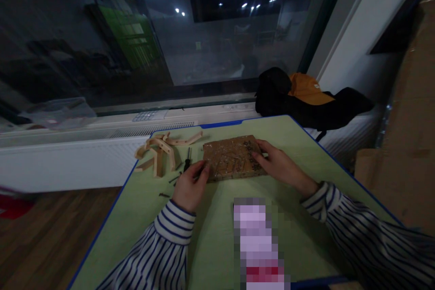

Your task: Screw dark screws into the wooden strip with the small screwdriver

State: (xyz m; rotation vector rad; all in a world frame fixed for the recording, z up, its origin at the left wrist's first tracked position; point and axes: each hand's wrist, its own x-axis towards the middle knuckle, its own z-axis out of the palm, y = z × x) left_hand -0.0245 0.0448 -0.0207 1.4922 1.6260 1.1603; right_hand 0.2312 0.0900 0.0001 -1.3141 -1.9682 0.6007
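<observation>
Head view: taking the cardboard package point(234, 156) as landmark, it lies on the green table point(217, 235), beyond a pixelated patch. The left hand point(190, 186) pinches its left edge, thumb and fingers nearly closed; the right hand point(280, 165), partly curled, grips its right edge. Left of the package sit a dark-handled screwdriver point(187, 161), screws point(164, 195) and, farther left, curved wooden pieces point(159, 152). Beyond its right side rests an orange cap point(309, 88).

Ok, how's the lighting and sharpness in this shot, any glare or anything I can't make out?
Head view: dim overall; lamp glare on the dark window; small glints on the box; bolts too soft to make out well; item at the table's near side pixelated.
</observation>
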